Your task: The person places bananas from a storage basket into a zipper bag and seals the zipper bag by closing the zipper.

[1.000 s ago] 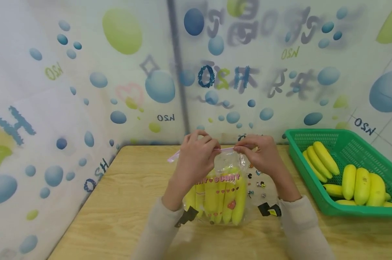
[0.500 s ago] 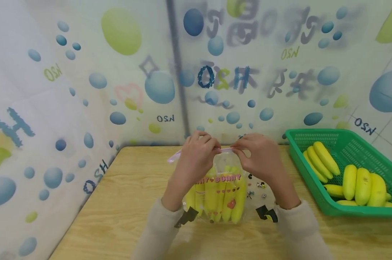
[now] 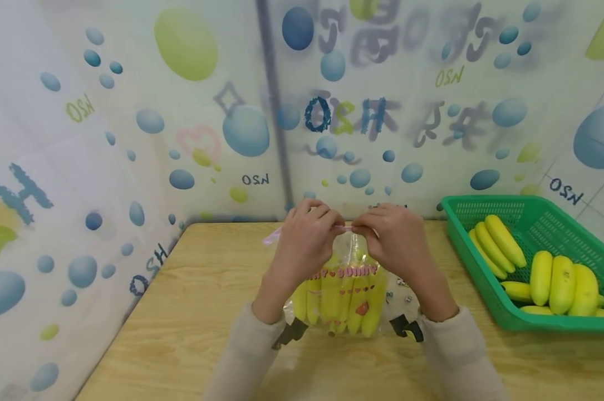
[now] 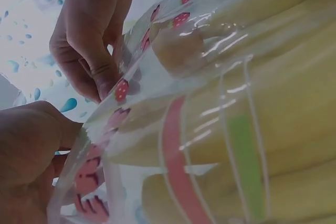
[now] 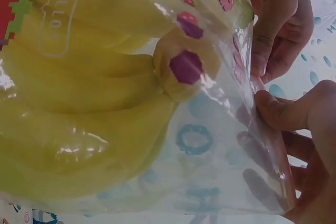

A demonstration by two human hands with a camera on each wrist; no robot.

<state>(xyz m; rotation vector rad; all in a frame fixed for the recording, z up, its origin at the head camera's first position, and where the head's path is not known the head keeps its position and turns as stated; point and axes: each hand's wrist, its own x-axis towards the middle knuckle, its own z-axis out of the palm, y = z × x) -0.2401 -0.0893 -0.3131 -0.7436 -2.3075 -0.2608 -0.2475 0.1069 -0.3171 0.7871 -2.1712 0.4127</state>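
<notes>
A clear plastic zip bag (image 3: 339,328) with pink lettering and hearts is full of yellow bananas (image 3: 330,303). Its pink zip strip (image 3: 270,237) runs along the top edge, its left end sticking out past my left hand (image 3: 305,236). That hand pinches the strip between thumb and fingers. Close beside it, my right hand (image 3: 398,239) pinches the same strip, a short gap between the two sets of fingertips. In the right wrist view, the banana bunch (image 5: 105,103) shows through the film, a purple patch (image 5: 186,67) over its stem end.
A green plastic basket (image 3: 504,306) holding more bananas (image 3: 562,284) stands on the right of the wooden table (image 3: 181,312). Small stickers (image 3: 407,299) show beside the bag. A wall covering (image 3: 221,184) with bubble prints rises behind the table's back edge.
My right hand has slid left along the zip strip and is nearer to the left hand. The left hand keeps its grip, and the bag has shifted slightly to the right.
</notes>
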